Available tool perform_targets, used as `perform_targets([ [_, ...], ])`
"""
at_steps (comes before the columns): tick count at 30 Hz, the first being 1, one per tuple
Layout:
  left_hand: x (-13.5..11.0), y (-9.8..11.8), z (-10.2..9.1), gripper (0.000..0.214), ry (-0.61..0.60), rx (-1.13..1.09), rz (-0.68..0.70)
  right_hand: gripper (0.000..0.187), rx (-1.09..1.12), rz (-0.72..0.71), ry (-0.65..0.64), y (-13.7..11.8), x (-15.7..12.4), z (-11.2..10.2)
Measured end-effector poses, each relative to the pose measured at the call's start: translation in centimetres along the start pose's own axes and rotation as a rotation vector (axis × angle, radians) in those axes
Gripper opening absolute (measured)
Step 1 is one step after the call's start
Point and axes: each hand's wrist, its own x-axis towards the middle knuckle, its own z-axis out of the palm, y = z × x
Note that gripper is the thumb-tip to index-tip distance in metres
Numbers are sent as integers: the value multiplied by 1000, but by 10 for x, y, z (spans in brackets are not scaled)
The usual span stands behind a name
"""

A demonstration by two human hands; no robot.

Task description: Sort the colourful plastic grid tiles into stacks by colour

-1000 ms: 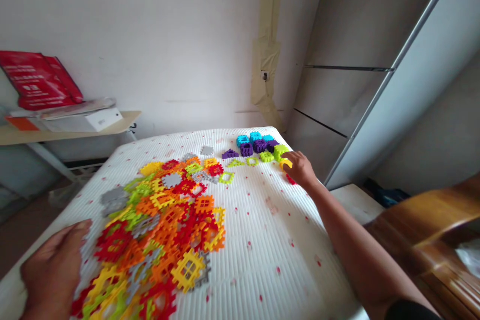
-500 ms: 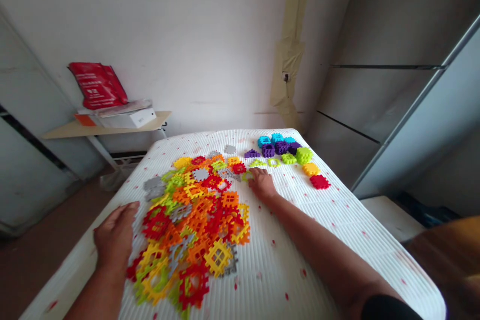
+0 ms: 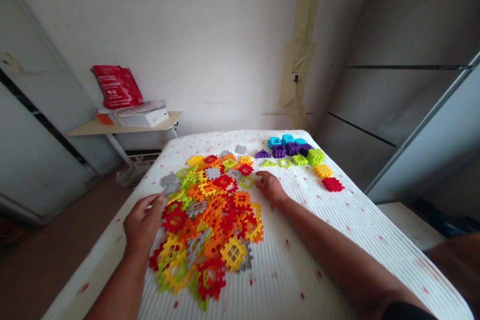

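A heap of interlocking plastic waffle blocks (image 3: 212, 220) in red, orange, yellow, lime and grey lies between the two hands. The left hand (image 3: 144, 222) sits at the heap's left edge, palm down with the fingers loosely together, its fingertips at or touching the outer pieces. The right hand (image 3: 270, 187) rests just beyond the heap's right edge, flat and slightly spread, its fingertips just beside a lime ring piece (image 3: 246, 182). Neither hand shows anything held. Both forearms reach in from the bottom of the view.

Past the heap's far right side stand sorted groups: cyan blocks (image 3: 275, 142), purple blocks (image 3: 279, 151), lime blocks (image 3: 316, 157), a yellow-orange block (image 3: 323, 171) and a red block (image 3: 333, 184). Under the heap is a white ribbed mattress (image 3: 300, 240) flecked with red. Beyond the heap, a shelf (image 3: 123, 129) carries a white box (image 3: 144, 118) and a red bag (image 3: 117, 87) against the wall. A brown floor (image 3: 71, 230) shows left of the heap.
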Motion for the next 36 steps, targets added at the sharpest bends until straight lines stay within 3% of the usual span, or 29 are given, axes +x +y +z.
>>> perform_targets([
  [3, -6, 41, 14, 27, -295, 81, 361, 29, 68, -42, -23, 26, -13, -15],
  [5, -9, 76, 34, 23, -566, 151, 619, 28, 100, -57, -32, 40, -25, -25],
  [7, -12, 107, 61, 25, -737, 234, 813, 26, 132, -51, -27, 50, -38, -34],
  [9, -14, 129, 90, 24, -848, 348, 943, 24, 160, -47, -11, 56, -48, -41],
  [12, -15, 145, 131, 33, -977, 562, 1045, 22, 183, -56, 5, 59, -58, -48],
  [17, -14, 146, 168, 33, -1004, 787, 1037, 19, 217, -96, -12, 60, -64, -56],
  [22, -10, 151, 170, 30, -1025, 812, 1032, 16, 255, -132, -22, 60, -65, -58],
  [27, -4, 176, 180, 45, -1001, 638, 992, 16, 331, -114, -25, 63, -64, -55],
  [32, -16, 206, 226, 45, -924, 482, 1036, 16, 415, -98, -27, 66, -72, -57],
  [36, -35, 214, 269, 42, -830, 494, 1013, 16, 398, -144, -86, 69, -88, -70],
])
